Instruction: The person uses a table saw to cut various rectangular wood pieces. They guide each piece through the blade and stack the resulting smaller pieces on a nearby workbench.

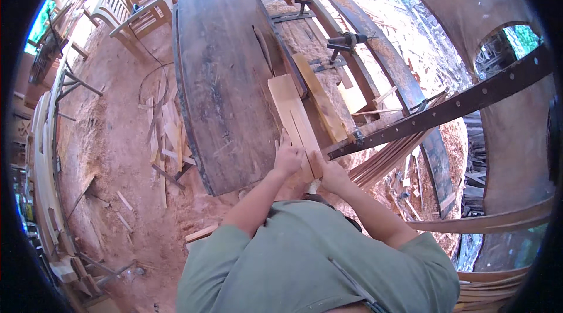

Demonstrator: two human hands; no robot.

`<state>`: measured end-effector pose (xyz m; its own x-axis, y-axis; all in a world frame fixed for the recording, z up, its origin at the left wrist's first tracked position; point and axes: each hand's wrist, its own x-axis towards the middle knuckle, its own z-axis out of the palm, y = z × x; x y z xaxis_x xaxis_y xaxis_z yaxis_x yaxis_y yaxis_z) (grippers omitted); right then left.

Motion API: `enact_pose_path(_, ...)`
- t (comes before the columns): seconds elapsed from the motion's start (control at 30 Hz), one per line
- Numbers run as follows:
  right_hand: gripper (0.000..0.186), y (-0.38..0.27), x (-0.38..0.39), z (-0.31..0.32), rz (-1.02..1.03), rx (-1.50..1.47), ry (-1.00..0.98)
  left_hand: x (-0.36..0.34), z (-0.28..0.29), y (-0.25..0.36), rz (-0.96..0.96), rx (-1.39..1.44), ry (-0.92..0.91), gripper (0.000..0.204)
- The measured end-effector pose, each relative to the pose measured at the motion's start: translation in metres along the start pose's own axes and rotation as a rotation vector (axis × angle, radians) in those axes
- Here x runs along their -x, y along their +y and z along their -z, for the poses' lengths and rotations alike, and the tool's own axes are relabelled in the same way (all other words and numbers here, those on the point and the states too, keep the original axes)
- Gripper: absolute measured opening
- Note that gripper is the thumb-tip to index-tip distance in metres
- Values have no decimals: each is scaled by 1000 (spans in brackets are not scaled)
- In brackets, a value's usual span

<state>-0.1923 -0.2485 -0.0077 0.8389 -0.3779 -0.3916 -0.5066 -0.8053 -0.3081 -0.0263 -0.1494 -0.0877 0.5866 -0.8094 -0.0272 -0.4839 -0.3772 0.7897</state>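
A pale wooden board (287, 93) lies lengthwise before me along the right side of the dark workbench, its near end toward my body. A narrow dark slit or gap runs along its nearer half; I cannot tell whether it is a cut or a seam between two pieces. My left hand (288, 157) grips the board's left side, the index finger stretched along it and the other fingers curled. At the near right end, my right hand (332, 174) is closed on the board, its thumb side on top. The undersides of both hands are hidden.
The big dark workbench (223, 61) fills the middle. To its right, a yellowish wooden bar (319, 99), clamps (346, 43) and a sawdust-strewn frame stand close. A dark holed beam (446, 108) slants in from the right. Wood scraps (170, 131) litter the left floor; chairs (132, 14) stand far left.
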Motion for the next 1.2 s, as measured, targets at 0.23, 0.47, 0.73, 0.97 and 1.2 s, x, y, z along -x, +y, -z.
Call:
enact_pose_path(0.23, 89, 18, -30, -1, 90, 4, 92, -29, -2, 1, 9, -35, 49, 30)
enact_pose_path(0.47, 90, 12, -48, 11, 57, 69, 8, -45, 3, -5, 2, -61, 70, 28)
enact_pose_path(0.73, 91, -1, -70, 32, 14, 97, -89, -64, 19, -4, 10, -78, 49, 26)
enact_pose_path(0.97, 88, 4, -92, 31, 59, 132, -72, -78, 29, -10, -49, -67, 108, 27)
enact_pose_path(1.2, 79, 2, -116, 40, 50, 174, -99, -100, 40, -17, -1, -53, 47, 27)
